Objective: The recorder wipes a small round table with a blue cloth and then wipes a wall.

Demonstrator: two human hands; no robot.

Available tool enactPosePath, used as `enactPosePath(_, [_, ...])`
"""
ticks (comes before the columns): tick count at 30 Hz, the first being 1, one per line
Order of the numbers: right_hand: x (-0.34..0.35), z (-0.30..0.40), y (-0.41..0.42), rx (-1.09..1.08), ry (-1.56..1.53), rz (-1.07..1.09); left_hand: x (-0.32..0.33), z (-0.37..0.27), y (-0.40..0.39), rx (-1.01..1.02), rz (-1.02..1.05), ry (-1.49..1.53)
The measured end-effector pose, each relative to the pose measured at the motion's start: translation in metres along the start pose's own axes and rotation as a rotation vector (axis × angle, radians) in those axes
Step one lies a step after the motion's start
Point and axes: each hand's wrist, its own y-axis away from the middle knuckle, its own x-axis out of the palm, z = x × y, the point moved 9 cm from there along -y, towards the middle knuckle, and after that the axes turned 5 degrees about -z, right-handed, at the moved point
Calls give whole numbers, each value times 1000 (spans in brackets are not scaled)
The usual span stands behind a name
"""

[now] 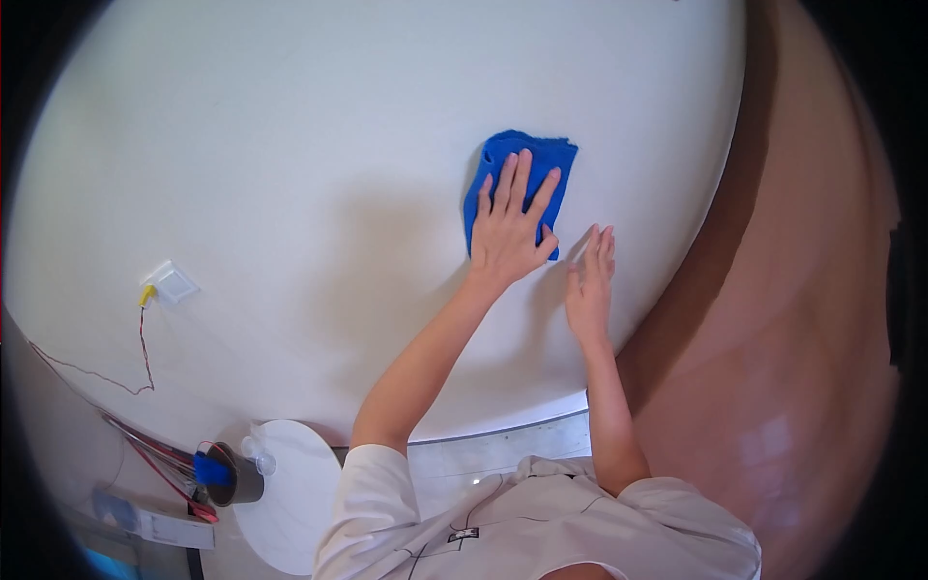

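Observation:
My left hand [511, 225] lies flat on a folded blue cloth [558, 163], fingers spread, pressing it against a white wall [290, 130]. The cloth looks like microfiber, and its top edge is crumpled. My thumb sits over the cloth's lower right corner. To the right and a little lower, my right hand [593, 290] is raised near the wall with nothing in it. Its fingers point up, with the thumb slightly apart. Whether its fingertips touch the wall, I cannot tell.
At left, a white wall plate [172, 281] holds a yellow plug [147, 295] with a dangling twisted wire [145, 355]. Lower left, a dark bucket [243, 478] with something blue stands on a round white table [290, 507], beside clear cups [261, 458]. A brown surface [819, 290] borders the wall's right edge.

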Motion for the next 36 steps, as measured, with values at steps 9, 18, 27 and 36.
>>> enactPosePath(9, [21,-6,-1,-38,79,-65,-82,87,35,-172,-52,-299])
enactPosePath(18, [14,-13,-3,0,116,-65,-127,144,111,-213,-151,-458])
enactPosePath(27, [5,-9,-2,27,33,-49,-94,119,69,-327,-134,-457])
enactPosePath(36, [2,-11,-2,-20,7,13,11,-3,6,7,20,-255])
